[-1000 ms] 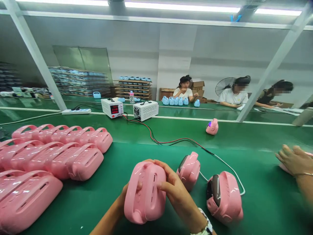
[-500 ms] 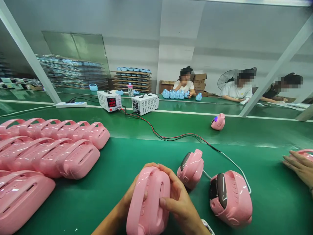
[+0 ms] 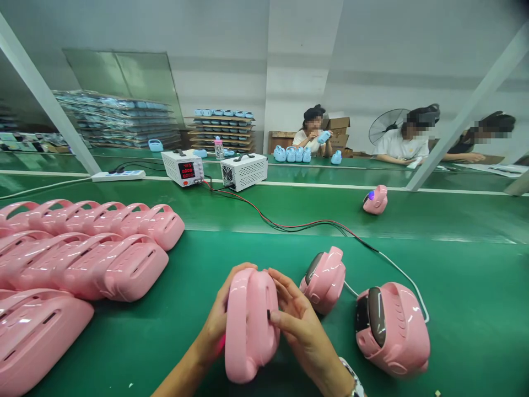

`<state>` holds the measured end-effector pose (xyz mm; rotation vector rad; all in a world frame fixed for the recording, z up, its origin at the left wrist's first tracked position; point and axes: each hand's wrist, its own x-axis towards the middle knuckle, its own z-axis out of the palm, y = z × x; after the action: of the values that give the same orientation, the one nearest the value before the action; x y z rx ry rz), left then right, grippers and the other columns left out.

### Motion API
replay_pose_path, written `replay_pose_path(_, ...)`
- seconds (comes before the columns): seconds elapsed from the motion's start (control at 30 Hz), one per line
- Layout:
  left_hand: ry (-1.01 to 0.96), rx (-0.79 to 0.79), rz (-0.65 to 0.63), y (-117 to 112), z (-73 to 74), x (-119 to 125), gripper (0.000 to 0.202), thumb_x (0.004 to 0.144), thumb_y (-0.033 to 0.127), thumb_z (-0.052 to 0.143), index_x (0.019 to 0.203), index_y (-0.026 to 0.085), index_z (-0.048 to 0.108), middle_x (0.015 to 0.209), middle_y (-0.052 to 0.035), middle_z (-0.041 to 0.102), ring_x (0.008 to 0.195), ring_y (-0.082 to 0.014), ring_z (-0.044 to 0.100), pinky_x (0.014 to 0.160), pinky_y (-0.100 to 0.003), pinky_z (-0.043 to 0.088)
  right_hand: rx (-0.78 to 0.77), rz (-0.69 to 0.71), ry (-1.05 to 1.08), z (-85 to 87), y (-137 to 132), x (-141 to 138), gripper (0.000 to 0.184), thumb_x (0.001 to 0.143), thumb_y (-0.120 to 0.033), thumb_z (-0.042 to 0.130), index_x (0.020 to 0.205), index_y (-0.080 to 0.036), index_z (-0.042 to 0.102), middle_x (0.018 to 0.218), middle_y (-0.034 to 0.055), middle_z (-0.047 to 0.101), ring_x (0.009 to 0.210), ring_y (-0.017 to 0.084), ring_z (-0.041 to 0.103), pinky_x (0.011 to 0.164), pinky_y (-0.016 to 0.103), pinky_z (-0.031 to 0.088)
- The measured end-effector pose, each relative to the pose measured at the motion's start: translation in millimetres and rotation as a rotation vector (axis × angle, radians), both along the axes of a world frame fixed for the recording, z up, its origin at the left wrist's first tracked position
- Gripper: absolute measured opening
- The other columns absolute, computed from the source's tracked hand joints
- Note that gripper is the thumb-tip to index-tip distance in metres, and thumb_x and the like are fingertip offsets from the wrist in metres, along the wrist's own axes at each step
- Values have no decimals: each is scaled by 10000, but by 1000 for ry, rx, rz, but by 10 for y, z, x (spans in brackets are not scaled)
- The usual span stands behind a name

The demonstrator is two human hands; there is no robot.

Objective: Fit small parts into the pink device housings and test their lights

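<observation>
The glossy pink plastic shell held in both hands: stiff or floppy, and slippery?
The glossy pink plastic shell probably stays stiff: it keeps its moulded shape between the left hand and right hand. Its shiny surface looks somewhat slippery. Being apparently hollow, it is likely light for its size.

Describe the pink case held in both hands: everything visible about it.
The pink case is glossy moulded plastic with rounded corners, held upright and edge-on to the camera above the green belt. A carry handle arches along its left edge; a narrow dark slot shows on its right face. The left hand wraps its left side, and the right hand presses fingers beside the slot. Its underside is hidden.
</observation>
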<state>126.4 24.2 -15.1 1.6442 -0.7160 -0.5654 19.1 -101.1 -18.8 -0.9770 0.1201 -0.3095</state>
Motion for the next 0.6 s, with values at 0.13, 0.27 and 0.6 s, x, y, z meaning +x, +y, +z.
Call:
replay_pose_path(0.13, -306, -210, 245, 113, 39, 57, 646, 595, 428, 681, 1168, 237, 451, 1192, -66, 517, 1033, -298, 536, 860, -337, 468, -276, -92, -19, -6, 5, 6, 269, 727, -453, 752, 903, -250, 758, 1288, 95, 591, 1270, 289, 468, 1042, 427, 389)
replay_pose_path(0.27, -553, -213, 249, 137, 51, 19, 628, 612, 362, 703, 1179, 246, 459, 1169, -63, 505, 1014, -279, 529, 864, -331, 454, -342, -197, 29, 21, 45, -16, 282, 746, -500, 718, 759, -222, 760, 1097, 125, 679, 1115, 303, 580, 961, 455, 451)
replay_pose_path(0.6, -599, -234, 183, 88, 70, -36, 607, 624, 334, 702, 1180, 240, 475, 1160, -87, 504, 1044, -297, 523, 894, -370, 445, -496, -332, 10, -51, 42, -33, 186, 780, -389, 703, 754, -206, 708, 989, 101, 684, 978, 261, 629, 887, 394, 483)
